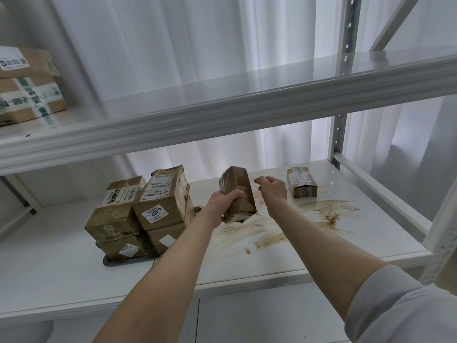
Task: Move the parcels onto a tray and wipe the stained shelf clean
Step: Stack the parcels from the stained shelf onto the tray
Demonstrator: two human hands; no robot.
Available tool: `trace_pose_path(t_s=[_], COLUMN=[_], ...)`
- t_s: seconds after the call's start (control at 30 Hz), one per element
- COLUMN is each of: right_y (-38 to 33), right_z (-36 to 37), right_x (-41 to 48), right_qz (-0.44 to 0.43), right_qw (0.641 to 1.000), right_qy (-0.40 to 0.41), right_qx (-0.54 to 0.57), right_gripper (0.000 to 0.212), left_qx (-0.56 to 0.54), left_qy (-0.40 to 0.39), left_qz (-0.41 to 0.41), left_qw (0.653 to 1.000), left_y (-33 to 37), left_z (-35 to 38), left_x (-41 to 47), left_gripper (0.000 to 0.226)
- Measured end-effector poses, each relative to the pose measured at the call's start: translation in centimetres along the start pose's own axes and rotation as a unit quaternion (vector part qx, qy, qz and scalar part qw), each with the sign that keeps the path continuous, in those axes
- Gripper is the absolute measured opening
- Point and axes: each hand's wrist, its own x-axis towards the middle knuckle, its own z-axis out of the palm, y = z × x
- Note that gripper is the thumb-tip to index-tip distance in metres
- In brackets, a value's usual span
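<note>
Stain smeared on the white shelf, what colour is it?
The smeared stain is streaky light brown; head view.

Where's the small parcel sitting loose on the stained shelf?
Head view: the small parcel stands at the back right of the stained shelf, behind the brown stain, right of the right hand.

Pale grey sleeve (400, 308) on right arm (321, 246), cuff rolled near elbow.
</note>
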Motion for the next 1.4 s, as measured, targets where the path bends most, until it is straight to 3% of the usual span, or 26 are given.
trace_pose_path(t_s=[0.1, 0.37, 0.77, 0.9, 1.03, 1.4], right_y=[0.3, 0.7, 1.3, 1.1, 1.8, 1.8], right_z=[-0.1, 0.3, -0.1, -0.2, 0.4, 0.5], right_x=[0.4, 0.3, 0.4, 0.2, 0.6, 0.5], right_qz=[0.011, 0.066, 0.168, 0.167, 0.145, 0.121], right_qw=[1.0, 0.991, 0.945, 0.926, 0.931, 0.947], right_qy=[-0.008, -0.118, -0.28, -0.334, -0.329, -0.293], right_qx=[-0.004, 0.001, -0.036, -0.059, -0.059, -0.055], right_gripper=[0.018, 0.036, 0.088, 0.069, 0.049, 0.033], left_qx=[-0.017, -0.052, -0.199, -0.249, -0.286, -0.292], left_qy=[-0.005, 0.007, 0.043, 0.057, 0.047, 0.016], left_qz=[-0.017, -0.036, -0.077, -0.099, -0.112, -0.136], left_qw=[1.0, 0.998, 0.976, 0.962, 0.95, 0.947], left_y=[-0.2, 0.4, 0.2, 0.2, 0.3, 0.6], left_z=[-0.4, -0.4, -0.7, -0.9, -0.8, -0.5], left_x=[0.2, -0.3, 0.2, 0.2, 0.5, 0.1], left_gripper=[0.033, 0.057, 0.05, 0.056, 0.054, 0.044])
